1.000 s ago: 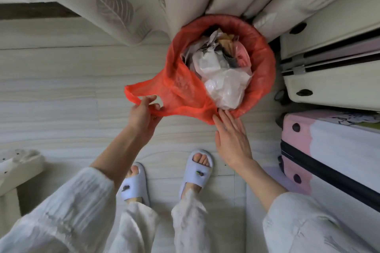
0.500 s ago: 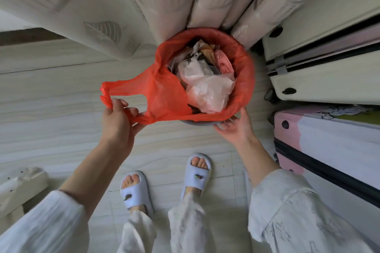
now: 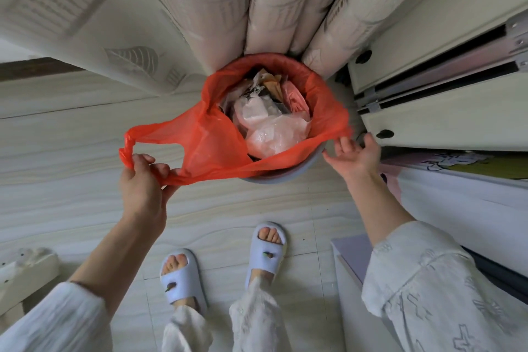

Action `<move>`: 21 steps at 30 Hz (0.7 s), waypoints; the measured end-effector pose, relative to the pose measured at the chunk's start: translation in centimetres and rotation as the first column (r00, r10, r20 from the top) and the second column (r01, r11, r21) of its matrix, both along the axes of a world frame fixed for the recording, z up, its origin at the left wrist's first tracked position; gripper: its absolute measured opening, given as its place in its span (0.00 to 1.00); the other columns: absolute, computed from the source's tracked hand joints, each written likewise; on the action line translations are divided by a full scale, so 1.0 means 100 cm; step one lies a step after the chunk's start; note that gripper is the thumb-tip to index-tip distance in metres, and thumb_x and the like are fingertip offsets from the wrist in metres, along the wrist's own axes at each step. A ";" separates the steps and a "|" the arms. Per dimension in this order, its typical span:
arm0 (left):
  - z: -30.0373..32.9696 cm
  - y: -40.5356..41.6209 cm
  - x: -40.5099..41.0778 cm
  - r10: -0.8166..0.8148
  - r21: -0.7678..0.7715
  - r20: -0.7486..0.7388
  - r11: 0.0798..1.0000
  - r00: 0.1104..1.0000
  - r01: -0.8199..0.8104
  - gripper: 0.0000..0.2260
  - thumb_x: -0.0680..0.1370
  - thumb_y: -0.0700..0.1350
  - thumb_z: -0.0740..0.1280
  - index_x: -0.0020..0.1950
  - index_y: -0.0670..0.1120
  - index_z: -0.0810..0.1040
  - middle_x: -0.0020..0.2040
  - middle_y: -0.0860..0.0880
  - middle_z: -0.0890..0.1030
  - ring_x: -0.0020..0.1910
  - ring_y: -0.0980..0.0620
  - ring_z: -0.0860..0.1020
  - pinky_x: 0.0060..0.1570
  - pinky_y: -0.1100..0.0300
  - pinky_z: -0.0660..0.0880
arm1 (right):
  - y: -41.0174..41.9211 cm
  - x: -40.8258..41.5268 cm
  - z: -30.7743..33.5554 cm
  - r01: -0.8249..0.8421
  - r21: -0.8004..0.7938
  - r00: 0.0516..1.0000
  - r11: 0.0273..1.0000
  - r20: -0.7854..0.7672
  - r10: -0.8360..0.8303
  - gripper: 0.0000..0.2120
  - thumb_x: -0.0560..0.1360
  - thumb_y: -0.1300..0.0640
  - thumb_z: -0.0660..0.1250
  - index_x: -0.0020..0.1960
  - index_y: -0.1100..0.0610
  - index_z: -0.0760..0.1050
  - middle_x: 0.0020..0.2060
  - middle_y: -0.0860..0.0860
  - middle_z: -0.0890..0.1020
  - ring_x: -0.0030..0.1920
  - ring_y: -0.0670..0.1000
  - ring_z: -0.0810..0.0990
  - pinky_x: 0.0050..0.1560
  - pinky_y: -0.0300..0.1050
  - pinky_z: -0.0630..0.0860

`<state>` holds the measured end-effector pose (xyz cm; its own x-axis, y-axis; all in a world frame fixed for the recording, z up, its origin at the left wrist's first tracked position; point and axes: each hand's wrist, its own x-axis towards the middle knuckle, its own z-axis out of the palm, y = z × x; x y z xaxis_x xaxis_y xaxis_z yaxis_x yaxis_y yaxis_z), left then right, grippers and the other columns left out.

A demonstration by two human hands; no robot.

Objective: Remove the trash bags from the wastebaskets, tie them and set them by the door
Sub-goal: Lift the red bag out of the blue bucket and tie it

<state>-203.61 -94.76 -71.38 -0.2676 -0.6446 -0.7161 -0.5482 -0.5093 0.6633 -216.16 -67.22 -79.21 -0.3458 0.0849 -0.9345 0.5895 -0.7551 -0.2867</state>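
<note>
An orange-red trash bag lines a grey wastebasket standing on the floor against the curtain. The bag is full of crumpled white and pink plastic and paper. My left hand grips the bag's left handle loop, pulled out to the left of the basket. My right hand is at the basket's right side with fingers spread, fingertips at the bag's right edge. Whether it holds the plastic is unclear.
Patterned cream curtains hang behind the basket. Cream suitcases and a pink one are stacked on the right. My feet in pale blue slippers stand on the light floor. A white object sits at the left edge.
My right hand moved from the basket's front rim round to its right side. The bag's front edge came off the rim, baring the grey basket. My left hand kept the handle stretched left.
</note>
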 end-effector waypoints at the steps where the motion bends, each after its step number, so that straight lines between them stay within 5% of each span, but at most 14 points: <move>1: 0.001 0.001 -0.002 -0.004 -0.001 -0.004 1.000 1.000 0.004 0.13 0.80 0.45 0.49 0.37 0.49 0.64 0.25 0.51 0.68 0.20 0.57 0.73 0.37 0.55 0.75 | 0.006 -0.007 0.003 0.041 -0.020 0.999 0.999 -0.029 -0.042 0.22 0.79 0.45 0.54 0.68 0.55 0.63 0.46 0.51 0.81 0.65 0.51 0.73 0.71 0.57 0.58; 6: 0.005 0.007 -0.008 -0.031 -0.001 -0.022 1.000 0.999 0.031 0.12 0.80 0.45 0.50 0.38 0.49 0.66 0.22 0.53 0.69 0.21 0.56 0.75 0.37 0.56 0.75 | 0.017 -0.042 0.019 -0.046 -0.021 0.996 0.999 -0.076 0.045 0.22 0.78 0.46 0.59 0.65 0.59 0.70 0.44 0.56 0.82 0.50 0.55 0.80 0.63 0.53 0.72; 9: 0.011 0.008 -0.009 -0.054 0.014 -0.046 0.998 0.997 0.055 0.12 0.80 0.47 0.51 0.40 0.49 0.68 0.20 0.54 0.71 0.25 0.54 0.77 0.39 0.55 0.76 | 0.002 -0.051 0.030 -0.291 0.005 0.943 0.957 -0.170 0.288 0.20 0.79 0.46 0.54 0.52 0.60 0.75 0.38 0.57 0.85 0.45 0.54 0.82 0.55 0.48 0.76; 12: 0.020 0.009 -0.010 -0.077 0.046 -0.082 0.996 0.994 0.080 0.11 0.81 0.48 0.52 0.41 0.49 0.69 0.21 0.54 0.73 0.29 0.53 0.78 0.43 0.52 0.77 | -0.016 -0.053 0.040 -0.398 0.126 0.885 0.909 -0.209 0.417 0.09 0.78 0.56 0.59 0.41 0.54 0.75 0.33 0.50 0.83 0.35 0.48 0.81 0.39 0.39 0.77; 15: 0.030 0.007 -0.011 -0.096 0.092 -0.135 0.990 0.986 0.109 0.11 0.81 0.47 0.53 0.42 0.48 0.70 0.23 0.53 0.75 0.31 0.53 0.80 0.46 0.52 0.77 | -0.026 -0.054 0.051 -0.455 0.304 0.845 0.837 -0.149 0.513 0.10 0.75 0.57 0.62 0.35 0.53 0.76 0.34 0.47 0.81 0.38 0.47 0.78 0.41 0.40 0.72; 19: 0.044 0.004 -0.019 -0.079 0.157 -0.183 0.982 0.980 0.109 0.10 0.80 0.44 0.55 0.42 0.46 0.72 0.25 0.51 0.78 0.31 0.52 0.82 0.45 0.54 0.77 | -0.029 -0.056 0.079 -0.434 0.349 0.841 0.830 -0.175 0.513 0.13 0.76 0.54 0.60 0.34 0.54 0.74 0.23 0.45 0.80 0.34 0.45 0.77 0.37 0.37 0.71; 21: 0.051 0.004 -0.022 -0.059 0.189 -0.189 0.977 0.980 0.095 0.08 0.79 0.42 0.57 0.42 0.45 0.73 0.25 0.51 0.78 0.30 0.51 0.81 0.45 0.55 0.76 | -0.026 -0.057 0.094 -0.363 0.373 0.870 0.854 -0.193 0.454 0.16 0.77 0.53 0.58 0.32 0.55 0.73 0.23 0.46 0.81 0.40 0.46 0.78 0.47 0.38 0.72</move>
